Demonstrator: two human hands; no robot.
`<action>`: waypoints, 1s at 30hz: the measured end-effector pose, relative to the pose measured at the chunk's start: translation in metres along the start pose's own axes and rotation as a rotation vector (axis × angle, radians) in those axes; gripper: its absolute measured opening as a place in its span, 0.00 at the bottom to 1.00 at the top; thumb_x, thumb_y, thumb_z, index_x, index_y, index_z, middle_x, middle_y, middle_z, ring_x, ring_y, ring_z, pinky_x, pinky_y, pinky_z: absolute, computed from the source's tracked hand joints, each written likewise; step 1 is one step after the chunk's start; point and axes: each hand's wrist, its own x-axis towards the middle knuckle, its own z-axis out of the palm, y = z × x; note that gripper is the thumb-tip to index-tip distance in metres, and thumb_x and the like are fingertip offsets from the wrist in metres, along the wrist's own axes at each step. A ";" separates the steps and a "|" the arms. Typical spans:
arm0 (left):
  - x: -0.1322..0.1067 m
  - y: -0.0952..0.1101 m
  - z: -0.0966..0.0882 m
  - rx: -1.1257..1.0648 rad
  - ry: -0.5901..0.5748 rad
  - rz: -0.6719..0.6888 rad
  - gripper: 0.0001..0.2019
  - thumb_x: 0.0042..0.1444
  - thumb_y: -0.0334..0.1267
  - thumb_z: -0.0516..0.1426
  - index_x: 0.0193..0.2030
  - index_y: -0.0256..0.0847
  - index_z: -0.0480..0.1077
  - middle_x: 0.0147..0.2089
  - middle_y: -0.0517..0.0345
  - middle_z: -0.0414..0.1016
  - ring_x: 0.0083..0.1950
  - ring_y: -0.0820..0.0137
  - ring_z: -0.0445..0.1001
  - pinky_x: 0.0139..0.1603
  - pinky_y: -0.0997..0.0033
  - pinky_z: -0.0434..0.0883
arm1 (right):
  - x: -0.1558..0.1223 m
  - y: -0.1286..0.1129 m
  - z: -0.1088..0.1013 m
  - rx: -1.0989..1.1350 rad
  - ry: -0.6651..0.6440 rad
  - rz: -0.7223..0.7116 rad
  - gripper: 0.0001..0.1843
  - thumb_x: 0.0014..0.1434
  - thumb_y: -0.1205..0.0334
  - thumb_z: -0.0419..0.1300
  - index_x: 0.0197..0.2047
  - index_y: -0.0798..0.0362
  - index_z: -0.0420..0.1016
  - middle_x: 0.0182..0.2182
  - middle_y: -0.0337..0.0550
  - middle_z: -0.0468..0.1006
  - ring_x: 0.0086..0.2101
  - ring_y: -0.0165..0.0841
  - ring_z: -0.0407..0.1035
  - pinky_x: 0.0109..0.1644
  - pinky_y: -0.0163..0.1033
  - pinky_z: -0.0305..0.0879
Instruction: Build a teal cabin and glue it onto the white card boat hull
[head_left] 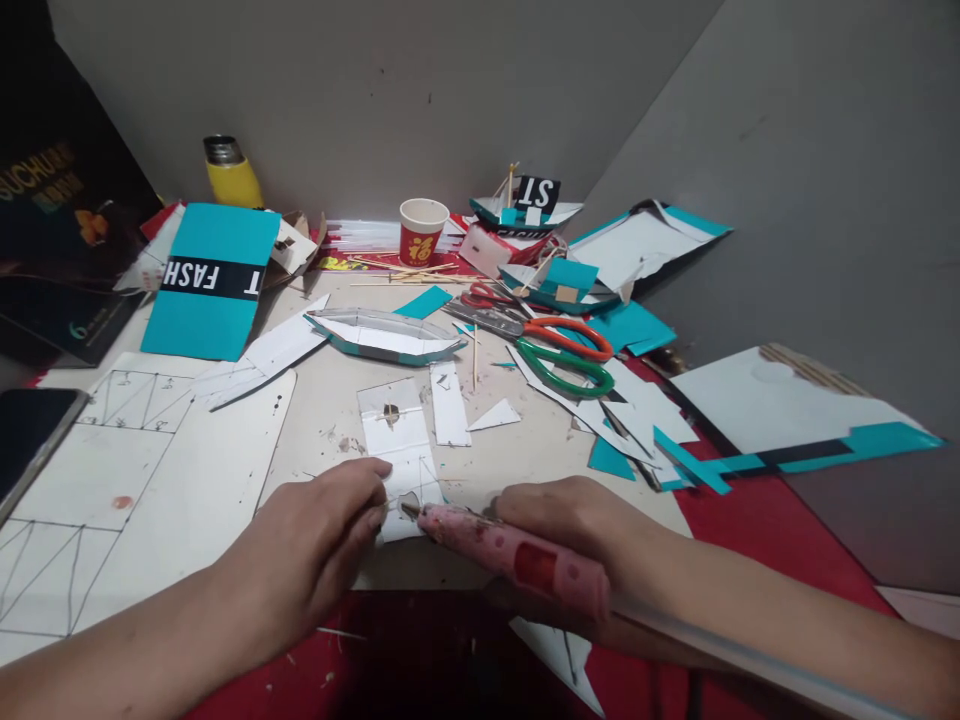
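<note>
In my right hand (559,515) is a pink hot glue gun (525,555), its metal nozzle pointing left. The nozzle tip meets a small glossy glue patch at the near end of a white card strip (401,430). My left hand (334,515) is closed, its fingertips pinching the strip's left edge beside the nozzle; whether they also hold a thin stick is too small to tell. Pencil lines mark the strip, and a brown spot shows near its far end. Beyond it lies a boat-shaped card hull (386,337) with teal sides.
Orange-and-green-handled scissors (570,345) lie among card scraps at right. Two small model boats, one nearer (559,285), stand behind them. A red paper cup (424,235) and thin wooden sticks are at the back. A drawn sheet (150,460) and phone (34,430) lie left.
</note>
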 end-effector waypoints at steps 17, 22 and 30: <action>-0.001 0.001 0.007 -0.009 0.029 0.019 0.07 0.65 0.31 0.46 0.43 0.40 0.64 0.45 0.49 0.76 0.37 0.67 0.78 0.30 0.71 0.73 | 0.004 0.002 0.004 0.178 -0.033 0.107 0.14 0.57 0.50 0.60 0.30 0.53 0.74 0.23 0.38 0.70 0.24 0.28 0.60 0.28 0.34 0.52; -0.001 0.000 0.006 -0.005 0.021 0.020 0.07 0.65 0.31 0.47 0.43 0.40 0.65 0.46 0.48 0.76 0.39 0.67 0.78 0.30 0.72 0.73 | 0.005 0.004 0.007 0.197 -0.034 0.133 0.16 0.56 0.49 0.60 0.29 0.54 0.74 0.22 0.38 0.70 0.22 0.27 0.59 0.26 0.33 0.51; -0.001 0.001 0.005 -0.036 0.029 0.024 0.06 0.65 0.31 0.48 0.42 0.39 0.65 0.42 0.50 0.76 0.39 0.67 0.77 0.31 0.72 0.73 | 0.003 0.002 0.001 0.274 -0.075 0.143 0.15 0.58 0.50 0.59 0.30 0.53 0.75 0.21 0.36 0.68 0.23 0.27 0.57 0.25 0.33 0.51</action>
